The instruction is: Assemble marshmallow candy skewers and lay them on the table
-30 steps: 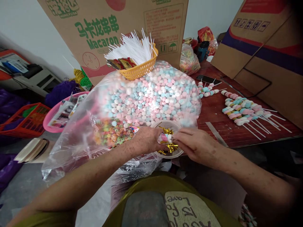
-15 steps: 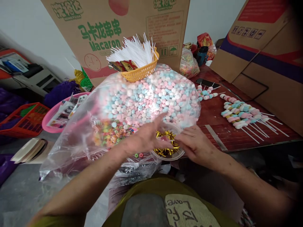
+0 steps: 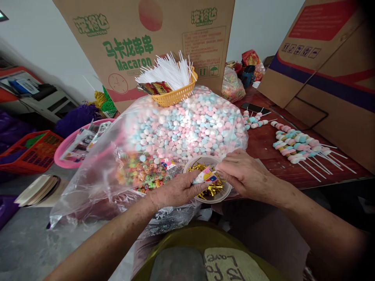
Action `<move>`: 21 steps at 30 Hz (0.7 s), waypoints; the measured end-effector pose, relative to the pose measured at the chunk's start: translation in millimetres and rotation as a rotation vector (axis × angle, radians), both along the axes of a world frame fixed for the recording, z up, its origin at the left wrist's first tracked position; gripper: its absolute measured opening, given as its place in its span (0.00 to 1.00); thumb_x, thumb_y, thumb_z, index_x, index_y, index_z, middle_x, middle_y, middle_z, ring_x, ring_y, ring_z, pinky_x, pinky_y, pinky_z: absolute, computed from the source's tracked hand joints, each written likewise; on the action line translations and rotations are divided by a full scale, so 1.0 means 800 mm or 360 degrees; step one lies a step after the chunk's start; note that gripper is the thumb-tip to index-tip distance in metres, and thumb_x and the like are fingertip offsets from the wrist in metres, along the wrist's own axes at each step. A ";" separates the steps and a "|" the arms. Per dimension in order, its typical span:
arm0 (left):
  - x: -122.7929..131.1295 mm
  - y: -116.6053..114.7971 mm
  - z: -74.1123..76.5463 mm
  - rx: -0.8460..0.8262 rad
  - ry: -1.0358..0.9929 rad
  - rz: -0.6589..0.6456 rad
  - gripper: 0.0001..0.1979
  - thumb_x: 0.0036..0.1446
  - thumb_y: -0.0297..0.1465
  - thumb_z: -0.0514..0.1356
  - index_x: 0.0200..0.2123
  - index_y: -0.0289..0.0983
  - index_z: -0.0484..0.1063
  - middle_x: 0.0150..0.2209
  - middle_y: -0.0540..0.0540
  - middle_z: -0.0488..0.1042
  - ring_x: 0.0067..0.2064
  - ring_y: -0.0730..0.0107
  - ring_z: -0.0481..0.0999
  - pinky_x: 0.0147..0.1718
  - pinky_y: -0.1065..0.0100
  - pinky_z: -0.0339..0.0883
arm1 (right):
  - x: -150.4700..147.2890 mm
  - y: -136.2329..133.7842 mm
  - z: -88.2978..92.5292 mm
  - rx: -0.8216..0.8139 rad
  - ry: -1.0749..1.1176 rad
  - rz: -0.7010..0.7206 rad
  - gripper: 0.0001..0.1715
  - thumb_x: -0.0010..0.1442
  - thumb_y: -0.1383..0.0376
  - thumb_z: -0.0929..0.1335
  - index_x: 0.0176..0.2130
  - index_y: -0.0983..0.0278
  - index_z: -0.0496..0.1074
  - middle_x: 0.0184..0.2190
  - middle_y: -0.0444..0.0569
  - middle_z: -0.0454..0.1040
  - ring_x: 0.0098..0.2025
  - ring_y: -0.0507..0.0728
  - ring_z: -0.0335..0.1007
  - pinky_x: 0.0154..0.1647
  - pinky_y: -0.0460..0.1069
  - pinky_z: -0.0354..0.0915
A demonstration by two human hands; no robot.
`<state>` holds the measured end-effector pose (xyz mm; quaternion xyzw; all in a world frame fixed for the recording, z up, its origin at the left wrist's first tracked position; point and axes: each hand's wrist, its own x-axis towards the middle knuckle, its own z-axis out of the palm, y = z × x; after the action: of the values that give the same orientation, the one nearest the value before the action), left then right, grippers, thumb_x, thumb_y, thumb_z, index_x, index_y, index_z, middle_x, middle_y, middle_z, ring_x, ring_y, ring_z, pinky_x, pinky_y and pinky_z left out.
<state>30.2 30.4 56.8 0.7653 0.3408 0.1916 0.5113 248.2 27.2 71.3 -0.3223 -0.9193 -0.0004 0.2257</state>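
Note:
A small printed wrapper point(image 3: 208, 176) in white, pink, blue and yellow is held over a clear plastic tub. My left hand point(image 3: 178, 189) grips its left end between thumb and fingers. At the other end the fingertips of my right hand point(image 3: 244, 175) are pinched together; what lies inside that pinch is partly hidden. Beneath the hands, the round tub point(image 3: 187, 164) contains shiny gold twist ties point(image 3: 215, 190). Left of it lie colourful ring-shaped candies point(image 3: 146, 171) and another printed wrapper point(image 3: 167, 164).
A large clear bag of pastel candies point(image 3: 175, 132) fills the middle. On it rests a yellow basket point(image 3: 175, 95) of white sticks point(image 3: 170, 72). Marshmallow skewers point(image 3: 299, 144) lie on the red table point(image 3: 263, 144) at right. Cardboard boxes point(image 3: 175, 31) stand behind. A pink basket point(image 3: 66, 150) is at left.
My left hand had its fingers spread over the tub; now they have closed on the printed wrapper. My right hand stays pinched near the same spot. The view has tilted slightly.

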 end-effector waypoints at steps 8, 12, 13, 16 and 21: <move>0.011 -0.030 -0.001 -0.0185 0.0049 0.0445 0.18 0.63 0.45 0.45 0.34 0.37 0.64 0.23 0.52 0.63 0.24 0.73 0.64 0.23 0.71 0.59 | -0.017 -0.007 -0.022 -0.0995 0.0962 -0.0495 0.17 0.59 0.54 0.64 0.41 0.64 0.67 0.31 0.46 0.70 0.26 0.50 0.61 0.25 0.45 0.58; 0.003 -0.028 -0.005 0.0038 0.0227 0.0193 0.15 0.65 0.40 0.43 0.33 0.37 0.62 0.26 0.50 0.65 0.28 0.72 0.65 0.28 0.70 0.61 | -0.044 -0.027 -0.043 -0.1150 0.0856 -0.0275 0.16 0.61 0.59 0.61 0.25 0.64 0.63 0.20 0.42 0.63 0.24 0.49 0.58 0.24 0.44 0.55; 0.000 -0.026 -0.005 0.0018 0.0237 0.0085 0.15 0.65 0.39 0.43 0.33 0.37 0.61 0.26 0.50 0.65 0.29 0.72 0.65 0.29 0.70 0.61 | -0.051 -0.030 -0.047 -0.1010 0.0825 -0.0262 0.17 0.62 0.62 0.60 0.22 0.64 0.60 0.19 0.41 0.61 0.23 0.48 0.56 0.24 0.44 0.53; -0.008 -0.019 -0.006 -0.0262 0.0229 -0.0177 0.13 0.62 0.41 0.49 0.33 0.37 0.62 0.27 0.51 0.65 0.28 0.73 0.65 0.26 0.71 0.63 | -0.066 -0.032 -0.050 -0.0593 0.0690 -0.0258 0.17 0.61 0.66 0.59 0.21 0.63 0.56 0.18 0.41 0.60 0.22 0.48 0.54 0.23 0.45 0.51; -0.015 -0.015 0.000 -0.0649 0.0205 0.0071 0.16 0.56 0.43 0.53 0.27 0.37 0.64 0.20 0.53 0.64 0.21 0.76 0.63 0.17 0.75 0.58 | -0.065 -0.028 -0.030 -0.0091 0.0682 -0.0443 0.15 0.63 0.66 0.60 0.24 0.63 0.63 0.19 0.43 0.64 0.23 0.50 0.59 0.26 0.46 0.57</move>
<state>18.0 18.2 56.7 0.6490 0.4213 0.0808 0.6283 196.5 4.5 47.3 -0.4447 -0.7970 0.0629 0.4038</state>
